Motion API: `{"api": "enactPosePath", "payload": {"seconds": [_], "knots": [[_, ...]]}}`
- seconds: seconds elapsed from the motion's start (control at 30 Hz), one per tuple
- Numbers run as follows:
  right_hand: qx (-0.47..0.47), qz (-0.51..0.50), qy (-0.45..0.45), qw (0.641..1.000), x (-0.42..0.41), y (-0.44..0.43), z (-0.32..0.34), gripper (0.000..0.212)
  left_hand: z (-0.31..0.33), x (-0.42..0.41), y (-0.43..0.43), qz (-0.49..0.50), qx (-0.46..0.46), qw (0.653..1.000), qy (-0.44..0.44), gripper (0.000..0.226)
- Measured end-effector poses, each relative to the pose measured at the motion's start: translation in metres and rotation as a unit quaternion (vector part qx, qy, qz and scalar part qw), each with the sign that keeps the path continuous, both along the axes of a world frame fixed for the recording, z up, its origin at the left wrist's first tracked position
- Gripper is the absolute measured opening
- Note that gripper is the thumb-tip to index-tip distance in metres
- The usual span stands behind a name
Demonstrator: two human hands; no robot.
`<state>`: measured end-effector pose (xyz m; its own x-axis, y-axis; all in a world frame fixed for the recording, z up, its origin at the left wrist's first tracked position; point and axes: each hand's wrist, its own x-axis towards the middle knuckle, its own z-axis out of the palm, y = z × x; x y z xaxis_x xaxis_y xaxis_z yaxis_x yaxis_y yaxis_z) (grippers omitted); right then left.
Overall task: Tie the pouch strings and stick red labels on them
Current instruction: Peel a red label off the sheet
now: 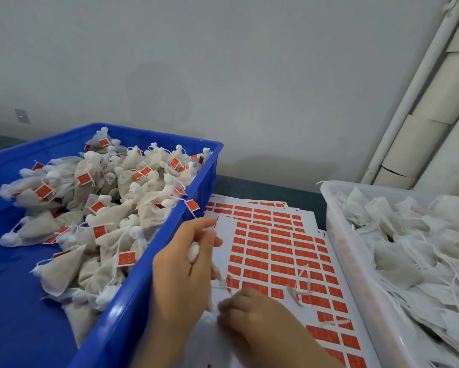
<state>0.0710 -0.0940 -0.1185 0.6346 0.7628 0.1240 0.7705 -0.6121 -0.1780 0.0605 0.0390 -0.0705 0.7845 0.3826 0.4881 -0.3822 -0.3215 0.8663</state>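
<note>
We see the left hand near the middle of the scene, just right of the blue crate, its fingers curled round a pouch. Only the bunched white top of that pouch shows between the fingers. Its strings trail down and to the right from the fist, over the label sheets. The right hand sits nearer to us and slightly right, knuckles up and fingers bent toward the string ends. It is blurred, so we cannot tell whether it pinches them or only hovers beside them. The sheets lie overlapping on the table between the crate and the white bin. They carry rows of red labels, with bare white patches along their left side. A few loose string scraps rest on the sheets to the right of the hands. The crate on the left holds a heap of tied pouches with red tags on their strings. The bin on the right is piled with untied pouches. Cardboard tubes lean against the grey wall at the far right.
</note>
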Motion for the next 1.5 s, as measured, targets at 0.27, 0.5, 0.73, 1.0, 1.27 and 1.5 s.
{"api": "enactPosePath", "payload": {"seconds": [0.27, 0.5, 0.73, 1.0, 1.27, 1.5], "knots": [[0.106, -0.251, 0.079, 0.959, 0.041, -0.02, 0.015, 0.035, -0.022, 0.019, 0.002, 0.017, 0.175, 0.952, 0.252, 0.018], [-0.012, -0.124, 0.11, 0.986, 0.078, 0.009, 0.014, 0.034, -0.031, 0.025, 0.0, -0.057, 0.332, 0.859, 0.384, 0.034], [0.045, -0.127, 0.158, 0.978, 0.089, 0.005, 0.008, 0.01, -0.039, 0.025, 0.0, -0.053, 0.329, 0.859, 0.389, 0.023], [0.143, -0.184, 0.247, 0.941, 0.09, 0.002, 0.006, 0.02, -0.038, 0.021, 0.001, -0.046, 0.289, 0.882, 0.369, 0.021], [0.211, -0.258, 0.243, 0.911, 0.094, 0.002, 0.002, 0.012, -0.034, 0.019, 0.001, -0.019, 0.252, 0.867, 0.429, 0.012], [0.12, -0.172, 0.191, 0.959, 0.075, -0.015, 0.016, 0.016, -0.031, 0.018, -0.001, -0.043, 0.285, 0.869, 0.403, 0.013]]}}
